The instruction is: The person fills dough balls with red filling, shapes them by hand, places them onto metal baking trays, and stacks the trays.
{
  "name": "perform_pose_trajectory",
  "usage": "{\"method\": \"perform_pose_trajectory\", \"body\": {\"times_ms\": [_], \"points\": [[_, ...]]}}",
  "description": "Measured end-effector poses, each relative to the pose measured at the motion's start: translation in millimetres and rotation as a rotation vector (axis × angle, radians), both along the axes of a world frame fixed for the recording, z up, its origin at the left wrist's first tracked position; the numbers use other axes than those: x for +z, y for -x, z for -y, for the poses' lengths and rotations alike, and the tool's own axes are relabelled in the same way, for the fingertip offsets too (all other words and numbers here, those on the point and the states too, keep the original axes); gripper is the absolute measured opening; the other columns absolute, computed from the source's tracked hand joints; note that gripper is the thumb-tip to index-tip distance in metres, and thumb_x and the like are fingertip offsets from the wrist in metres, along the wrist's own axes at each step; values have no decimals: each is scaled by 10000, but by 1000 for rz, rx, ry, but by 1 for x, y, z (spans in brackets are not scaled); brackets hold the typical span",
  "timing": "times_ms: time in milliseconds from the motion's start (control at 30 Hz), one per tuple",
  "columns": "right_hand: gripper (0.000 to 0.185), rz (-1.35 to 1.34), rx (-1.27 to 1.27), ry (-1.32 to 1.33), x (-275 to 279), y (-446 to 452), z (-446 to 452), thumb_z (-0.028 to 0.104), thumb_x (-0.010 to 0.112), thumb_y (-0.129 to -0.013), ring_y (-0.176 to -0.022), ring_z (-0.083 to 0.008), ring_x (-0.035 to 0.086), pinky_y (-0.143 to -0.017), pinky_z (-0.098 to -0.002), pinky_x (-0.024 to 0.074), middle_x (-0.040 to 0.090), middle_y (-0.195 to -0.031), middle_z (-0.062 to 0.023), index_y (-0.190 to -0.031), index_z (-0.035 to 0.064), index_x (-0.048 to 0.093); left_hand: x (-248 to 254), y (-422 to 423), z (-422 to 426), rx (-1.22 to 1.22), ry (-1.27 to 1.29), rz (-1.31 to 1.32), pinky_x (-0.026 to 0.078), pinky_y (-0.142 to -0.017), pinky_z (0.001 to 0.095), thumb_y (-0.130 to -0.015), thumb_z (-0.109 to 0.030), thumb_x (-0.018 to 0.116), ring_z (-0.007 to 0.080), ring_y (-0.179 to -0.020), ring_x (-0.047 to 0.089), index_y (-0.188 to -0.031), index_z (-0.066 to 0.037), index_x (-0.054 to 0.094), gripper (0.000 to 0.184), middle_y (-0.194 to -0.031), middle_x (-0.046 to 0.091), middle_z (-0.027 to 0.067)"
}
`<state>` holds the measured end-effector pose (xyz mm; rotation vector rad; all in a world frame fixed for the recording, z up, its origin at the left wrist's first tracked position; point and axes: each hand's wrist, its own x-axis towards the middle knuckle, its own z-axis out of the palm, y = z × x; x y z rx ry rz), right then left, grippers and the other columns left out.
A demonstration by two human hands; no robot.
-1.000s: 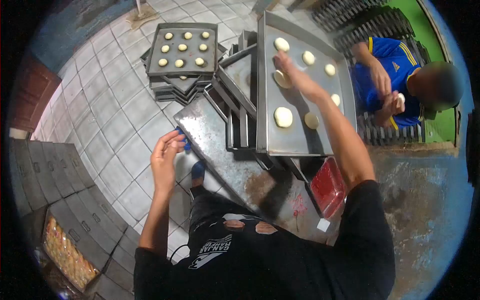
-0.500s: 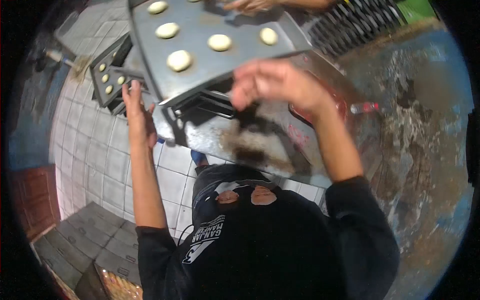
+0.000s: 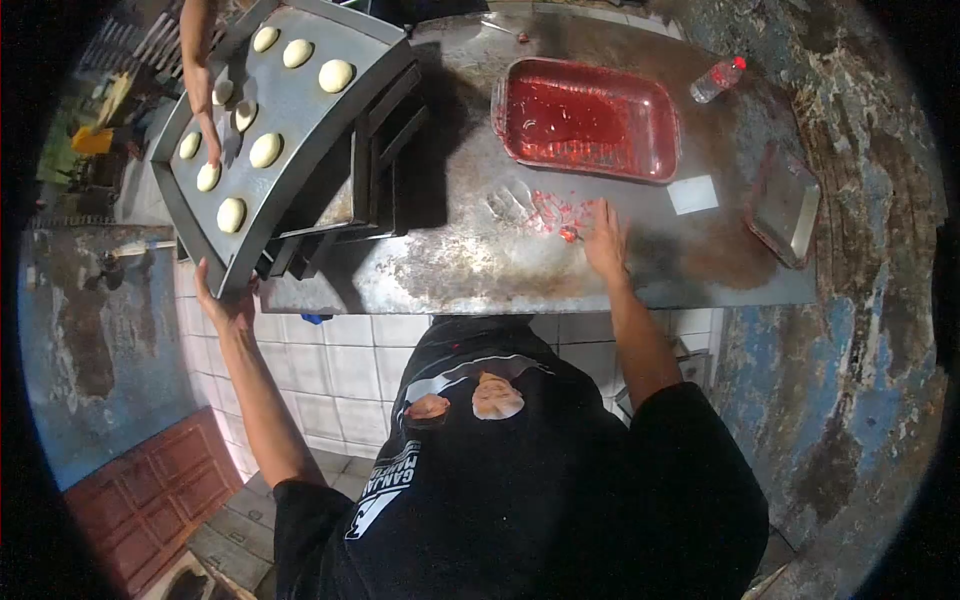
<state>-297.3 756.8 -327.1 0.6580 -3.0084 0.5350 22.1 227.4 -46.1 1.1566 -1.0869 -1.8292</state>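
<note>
My left hand (image 3: pixel 232 308) is at the near corner of a metal baking tray (image 3: pixel 262 205), its fingers against the outer wall and partly hidden below it. Round pale dough balls (image 3: pixel 265 150) are spaced over the tray, which rests on a stack of other trays. My right hand (image 3: pixel 606 248) lies on the metal tabletop with its fingers stretched out. Beside its thumb is a small red-tipped object (image 3: pixel 568 234), too small to name, among red smears. Another person's hand (image 3: pixel 208 135) reaches down to a dough ball on the tray.
A pan with red liquid (image 3: pixel 585 165) stands on the metal table (image 3: pixel 460 270), with a white paper square (image 3: pixel 693 195) by its corner. Farther right are a small bottle with a red cap (image 3: pixel 718 80) and a shallow metal tin (image 3: pixel 785 205).
My view has turned right, bringing the red pan into full sight. My left hand has come to the tray's corner. My right hand, raised and blurred before, is down on the table.
</note>
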Motion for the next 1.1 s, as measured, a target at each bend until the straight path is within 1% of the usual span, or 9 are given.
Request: {"method": "perform_pose_trajectory", "body": {"times_ms": [167,267,333,500,633,767,933,1000,1100], "points": [[672,86,97,-34,29,-5,29,164,588,-928,-1405,-357,424,-1204,-598,188,477,-1504,-205,-1532,-4,344,-10,-5,10,-3,36,-42,524,-650,392,-852,-471,703,269,-851,681,-1233,-110,604,534,-1049,690,82],[673,649,-68,557,50,-7,51,175,558,-966,-1436,-346,403,-1216,-542,205,509,-1496,-198,-1548,-28,288,-20,-14,21,-19,-16,-43,546,-678,392,-853,-466,704,246,-905,683,-1238,-102,600,540,-1067,692,82],[677,1178,-232,1221,123,-24,79,197,536,-998,-1436,-331,421,-1219,-459,235,541,-1467,-218,-1556,-50,243,-27,-21,31,2,-106,-105,529,-774,396,-852,-414,722,237,-951,664,-1211,-100,604,492,-1073,667,84],[661,1220,223,1464,235,-71,189,116,458,-1001,-1440,-342,424,-1231,-418,228,537,-1419,-318,-1561,-86,171,-42,-24,30,-18,28,-155,448,-975,399,-878,-290,710,215,-1075,558,-1336,-57,482,562,-1162,539,62],[693,1069,536,1325,324,-124,283,185,491,-1021,-1470,-362,375,-1244,-450,187,575,-1374,-317,-1574,-63,157,-23,-20,17,8,-25,-121,416,-1000,384,-876,-250,710,190,-1086,545,-1419,-19,363,685,-1211,546,84],[714,738,679,950,379,-136,386,207,490,-1030,-1495,-328,333,-1233,-423,187,615,-1368,-248,-1579,-69,126,-19,-25,12,-176,-151,-230,426,-949,375,-847,-247,715,198,-1033,570,-1242,-76,488,486,-1141,560,74],[679,243,725,466,344,-60,496,151,516,-996,-1395,-284,492,-1213,-441,228,664,-1293,-235,-1591,21,218,15,-25,14,-277,-162,-289,487,-918,362,-848,-155,702,204,-1115,583,-1331,-37,473,548,-1164,621,104],[649,-217,508,-752,337,-50,516,124,557,-970,-1263,-310,595,-1193,-484,261,691,-1238,-199,-1565,73,304,0,-23,15,-228,-205,-291,465,-958,359,-841,-118,700,210,-1123,586,-1290,-13,504,502,-1158,636,110],[609,-474,671,-333,359,-67,509,129,587,-958,-1166,-334,627,-1173,-520,280,712,-1186,-157,-1525,90,369,-12,-29,17,-115,-249,-373,431,-971,340,-822,-102,700,208,-1123,582,-1214,0,564,427,-1129,654,107]]}}
